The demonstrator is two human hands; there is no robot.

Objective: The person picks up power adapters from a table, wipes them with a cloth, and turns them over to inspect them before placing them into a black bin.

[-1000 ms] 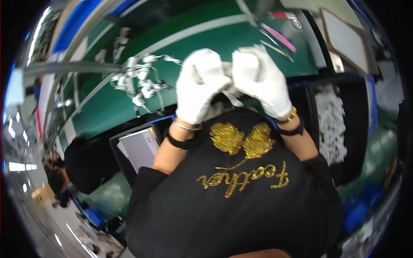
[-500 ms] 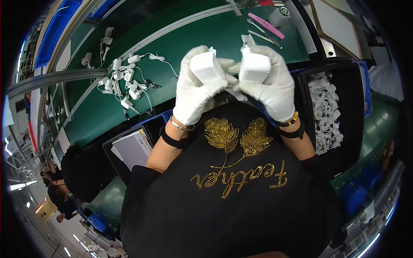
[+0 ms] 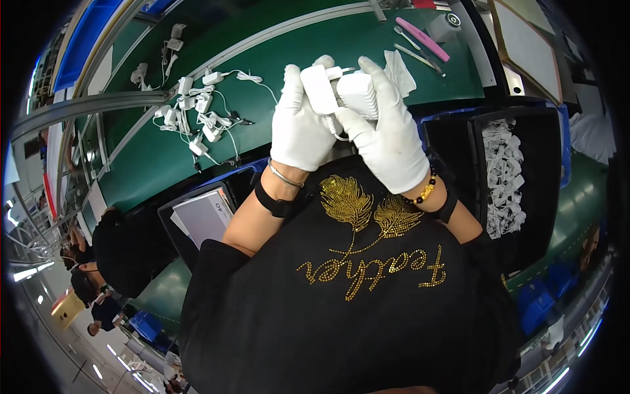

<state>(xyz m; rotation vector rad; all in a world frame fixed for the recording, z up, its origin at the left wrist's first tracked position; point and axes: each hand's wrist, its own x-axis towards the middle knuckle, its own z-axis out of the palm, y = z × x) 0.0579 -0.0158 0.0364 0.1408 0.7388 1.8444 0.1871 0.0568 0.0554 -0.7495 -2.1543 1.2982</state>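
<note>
Left hand is wrapped around one white adapter; by the right hand a second adapter is gripped, both above the green table. Neither is yet set down. On the table's left part, corded plugs are left untouched. Right of the table, a black box is already partly filled with white bundles.

On green worktop, white boxy plastic adapters are lying toward left edge, slender pink tool near right edge.
</note>
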